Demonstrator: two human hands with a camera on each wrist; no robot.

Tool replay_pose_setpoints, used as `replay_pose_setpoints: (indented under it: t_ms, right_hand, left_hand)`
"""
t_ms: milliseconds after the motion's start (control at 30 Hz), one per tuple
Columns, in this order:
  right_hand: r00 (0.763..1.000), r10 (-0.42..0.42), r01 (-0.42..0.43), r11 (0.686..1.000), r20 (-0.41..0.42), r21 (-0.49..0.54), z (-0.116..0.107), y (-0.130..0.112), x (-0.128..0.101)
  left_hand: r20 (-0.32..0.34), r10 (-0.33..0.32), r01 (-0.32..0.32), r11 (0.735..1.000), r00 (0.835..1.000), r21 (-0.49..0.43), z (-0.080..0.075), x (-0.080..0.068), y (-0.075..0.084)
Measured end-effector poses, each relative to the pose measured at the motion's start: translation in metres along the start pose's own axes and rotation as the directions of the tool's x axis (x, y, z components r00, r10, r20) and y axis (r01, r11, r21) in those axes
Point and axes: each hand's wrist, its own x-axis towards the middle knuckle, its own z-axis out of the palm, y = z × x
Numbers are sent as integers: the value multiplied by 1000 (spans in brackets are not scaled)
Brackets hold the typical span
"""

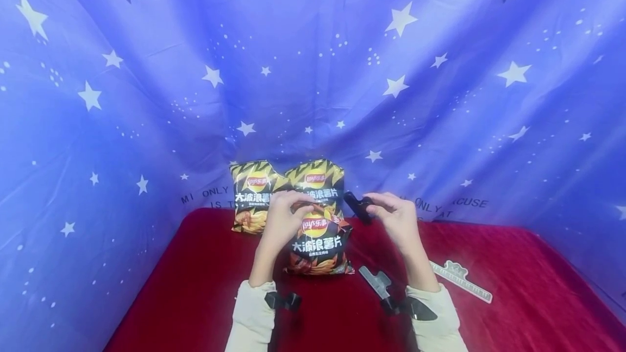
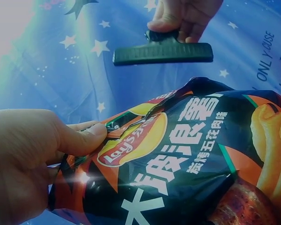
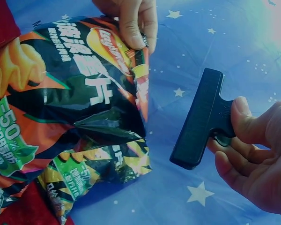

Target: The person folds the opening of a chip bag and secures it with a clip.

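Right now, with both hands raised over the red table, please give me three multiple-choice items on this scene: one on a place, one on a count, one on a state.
1. Where is the black clip?
A. in the right hand
B. clamped on a bag
C. lying on the red cloth

2. How many crisp bags show in the head view?
A. one
B. three
C. five

3. How does the left hand meet the front bag?
A. it hovers apart from it
B. it presses it flat with straight fingers
C. it pinches its top edge

Answers:
1 A, the right hand pinches the clip's handle, apart from the bag.
2 B, two bags stand behind and one in front.
3 C, the thumb presses the folded top against the fingers.
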Motion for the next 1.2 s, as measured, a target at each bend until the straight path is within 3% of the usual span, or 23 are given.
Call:
replay_pose_setpoints:
  t_ms: [367,867,1200]
  right_hand:
    - [1000,6,-4,991,16,-132,10,5,-1]
    - [998,64,-60,987,21,-149,15,10,-3]
    - [999,40,-37,989,20,-144,21,14,-4]
  left_hand:
    - [12,-12,12,1000,1000,5,-1,1,1]
    - [27,-19,19,1000,999,-11,-2,1,5]
    - [18,-7,7,1000,1000,-8,-1,0,4]
